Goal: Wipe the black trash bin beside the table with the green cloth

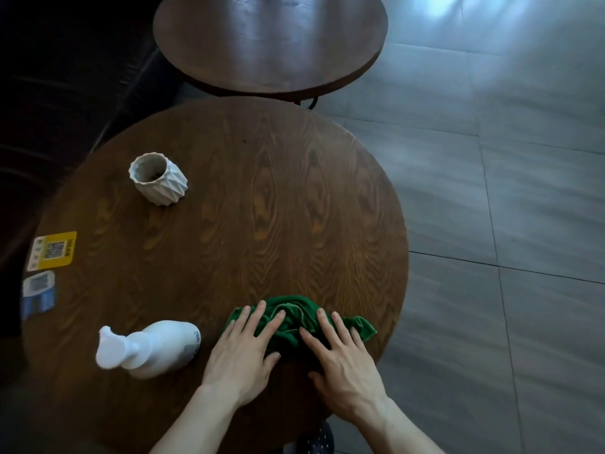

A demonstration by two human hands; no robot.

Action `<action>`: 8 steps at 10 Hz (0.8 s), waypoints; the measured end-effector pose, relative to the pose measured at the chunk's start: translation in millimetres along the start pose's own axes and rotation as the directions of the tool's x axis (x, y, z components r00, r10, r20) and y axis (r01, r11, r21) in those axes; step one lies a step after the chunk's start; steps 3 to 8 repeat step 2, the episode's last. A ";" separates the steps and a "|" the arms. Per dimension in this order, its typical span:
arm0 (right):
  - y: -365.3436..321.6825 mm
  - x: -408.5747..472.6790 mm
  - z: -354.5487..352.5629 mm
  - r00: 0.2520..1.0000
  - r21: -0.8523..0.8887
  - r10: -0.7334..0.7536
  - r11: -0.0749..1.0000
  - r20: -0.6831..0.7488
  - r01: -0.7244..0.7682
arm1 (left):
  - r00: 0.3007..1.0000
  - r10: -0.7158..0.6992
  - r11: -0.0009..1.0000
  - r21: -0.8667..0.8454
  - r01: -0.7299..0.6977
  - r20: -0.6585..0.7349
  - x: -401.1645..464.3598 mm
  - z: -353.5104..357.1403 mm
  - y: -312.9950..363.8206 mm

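A round wooden table (262,198) fills most of the view, with a second, darker round table (268,40) just beyond its far edge and grey floor tiles (507,208) to the right. The black trash bin does not show in this view.

Of the containers on the near table, the larger is a white pump bottle (154,350), lying on its side near the front left with its pump head pointing left; what it holds cannot be seen. The smaller is a white ribbed ceramic cup (157,178), upright towards the back left, its open mouth showing a dim interior with some small dark bits at the bottom, too unclear to identify.

The left hand (242,358) lies flat, palm down, with its fingers (258,317) spread apart, and the fingertips rest on the left part of the green cloth (294,322). The right hand (343,368) is likewise flat and splayed, its fingers (327,329) pressing on the cloth's right part. Neither hand grips anything.

The cloth sits crumpled near the table's front edge, under and between the two sets of fingertips, one corner sticking out to the right past the right hand, just right of the bottle.

At the left rim lie a yellow sticker with a code (54,250) and a smaller blue-and-white sticker (37,294).
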State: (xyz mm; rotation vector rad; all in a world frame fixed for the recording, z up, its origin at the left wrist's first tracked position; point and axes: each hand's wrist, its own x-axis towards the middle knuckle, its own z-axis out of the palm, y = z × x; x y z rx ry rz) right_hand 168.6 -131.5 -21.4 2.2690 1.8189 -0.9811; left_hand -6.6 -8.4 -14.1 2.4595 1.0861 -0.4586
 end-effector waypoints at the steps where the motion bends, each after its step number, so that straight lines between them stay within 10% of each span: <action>1: -3.7 -14.9 -10.8 0.997 0.040 0.071 0.997 0.024 -0.072 | 1.000 -0.024 1.000 -0.012 0.024 0.012 -11.2 -15.7 1.4; 8: -11.1 -42.7 -23.6 0.991 0.052 0.134 0.989 0.024 -0.135 | 0.999 0.021 1.000 0.021 -0.022 0.048 -34.0 -31.1 7.1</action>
